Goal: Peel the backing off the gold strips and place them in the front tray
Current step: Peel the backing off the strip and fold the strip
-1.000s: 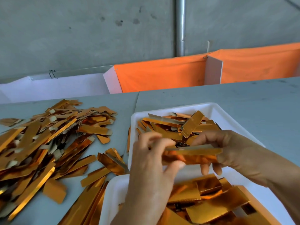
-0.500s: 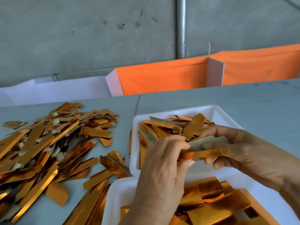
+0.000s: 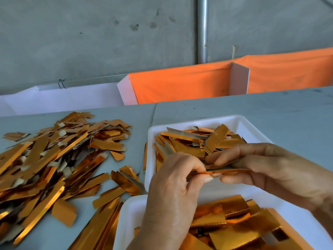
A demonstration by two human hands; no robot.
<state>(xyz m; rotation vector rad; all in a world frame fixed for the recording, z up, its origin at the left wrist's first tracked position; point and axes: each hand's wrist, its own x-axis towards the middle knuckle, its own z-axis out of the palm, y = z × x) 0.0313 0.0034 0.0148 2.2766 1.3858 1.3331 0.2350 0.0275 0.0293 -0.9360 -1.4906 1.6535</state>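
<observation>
Your left hand [image 3: 173, 184] and right hand [image 3: 270, 170] meet over the gap between the two white trays, and both grip one gold strip [image 3: 228, 171] that lies level between them, seen nearly edge-on. Your left fingers [image 3: 195, 164] are curled tight, with the thumb pinching the strip's left end from below. Your right fingers [image 3: 223, 156] are curled round its right half, the index finger on top and a lower finger stretched out beneath it. Whether the backing has begun to lift cannot be told from this angle.

The far tray [image 3: 248, 127], at twelve o'clock from your hands, holds a loose heap of gold strips [image 3: 194, 143], one of them propped up and tilted toward one o'clock. The near tray [image 3: 129, 213], at six o'clock, holds wider, shinier gold pieces [image 3: 234, 224], partly hidden by your left wrist.

At nine o'clock a large heap of strips [image 3: 54, 156] spreads over the grey bench [image 3: 270, 109], and a few long ones [image 3: 106, 224] lie just beside the near tray's left wall. At twelve o'clock, beyond the bench's far edge, stand orange cloth panels [image 3: 180, 83] with white dividers [image 3: 239, 78], a concrete wall and a metal pipe [image 3: 202, 29] behind them.
</observation>
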